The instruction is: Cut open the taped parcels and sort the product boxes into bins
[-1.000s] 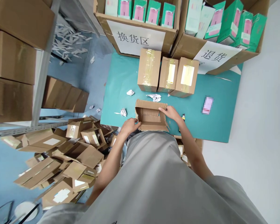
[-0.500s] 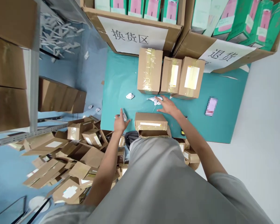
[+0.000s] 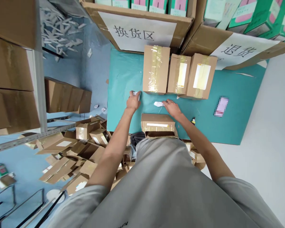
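In the head view we take the opened carton [image 3: 158,119] as the middle of the dial; it lies at the near edge of the green table [image 3: 125,69], its ragged opening toward our grey shirt [image 3: 166,177].

Between ten and eleven o'clock, our left hand [image 3: 133,102] has its fingers drawn in narrow around a crumpled paper [image 3: 136,93], white between thumb and forefinger. We cannot tell whether its palm hides more.

Between one and two o'clock sits our right hand [image 3: 172,108], fingers bent and close together, the tips at the right end of a flattened paper scrap [image 3: 159,104] at twelve. We cannot tell whether they pinch it or merely touch it.

Beyond the hands, the tall taped box [image 3: 156,69] stands at twelve, with two labelled boxes [image 3: 179,74] between one and two. The blurred-out pink item [image 3: 221,106] lies between two and three; a black-and-yellow tool [image 3: 193,121] is near three, partly hidden. Toward half past eight, the heap of cartons [image 3: 61,143] covers the floor.
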Demonstrator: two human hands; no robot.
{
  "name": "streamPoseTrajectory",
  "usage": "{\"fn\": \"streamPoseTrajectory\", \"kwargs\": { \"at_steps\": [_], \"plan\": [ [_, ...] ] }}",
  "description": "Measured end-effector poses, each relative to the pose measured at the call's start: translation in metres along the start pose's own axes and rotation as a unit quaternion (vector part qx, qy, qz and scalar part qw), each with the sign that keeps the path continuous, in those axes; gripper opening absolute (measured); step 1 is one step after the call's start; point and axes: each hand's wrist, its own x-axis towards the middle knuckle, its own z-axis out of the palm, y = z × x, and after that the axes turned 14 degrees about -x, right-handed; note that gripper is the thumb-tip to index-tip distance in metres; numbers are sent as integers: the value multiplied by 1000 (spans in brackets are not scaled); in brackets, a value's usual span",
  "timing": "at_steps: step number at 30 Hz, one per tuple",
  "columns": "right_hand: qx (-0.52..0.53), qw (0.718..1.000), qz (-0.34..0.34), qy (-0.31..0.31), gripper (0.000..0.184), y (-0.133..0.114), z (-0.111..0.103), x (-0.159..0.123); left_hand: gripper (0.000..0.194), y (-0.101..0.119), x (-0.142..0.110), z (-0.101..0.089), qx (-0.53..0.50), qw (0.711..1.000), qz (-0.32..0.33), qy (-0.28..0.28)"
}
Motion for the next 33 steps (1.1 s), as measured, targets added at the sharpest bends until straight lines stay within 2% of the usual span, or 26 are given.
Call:
{"fn": "streamPoseTrajectory", "kwargs": {
  "at_steps": [3, 6, 9, 11, 14, 16, 19, 22, 28, 31, 33],
  "plan": [
    [105, 990, 37, 85, 46, 16, -1, -37, 54, 6, 6, 8, -32, 999, -5, 4],
    [192, 968, 51, 153, 45, 28, 5, -88, 44, 3, -13, 9, -77, 996, 9, 43],
    [237, 957, 52, 159, 41, 34, 18, -142, 41, -7, -53, 1, -132, 987, 43, 83],
    [241, 958, 54, 144, 39, 36, 31, -174, 41, -18, -89, -6, -154, 984, 48, 83],
    [183, 976, 53, 109, 37, 35, 45, -207, 39, -35, -145, -11, -171, 983, -30, 55],
    [126, 989, 34, 75, 39, 30, 49, -219, 39, -43, -179, -10, -222, 970, -98, -13],
    [89, 995, -26, 38, 46, 15, 44, -224, 47, -43, -216, -4, -316, 934, -126, -110],
    [113, 991, -55, 49, 50, 1, 32, -215, 61, -29, -231, -1, -342, 927, -95, -116],
    [152, 983, -20, 97, 67, -11, 4, -187, 81, 12, -223, -4, -341, 934, -39, -100],
    [143, 985, -16, 94, 67, -16, -11, -171, 77, 30, -216, -7, -301, 947, 10, -110],
    [119, 990, -30, 64, 63, -19, -21, -159, 71, 40, -213, -9, -235, 967, 52, -84]
  ]
}}
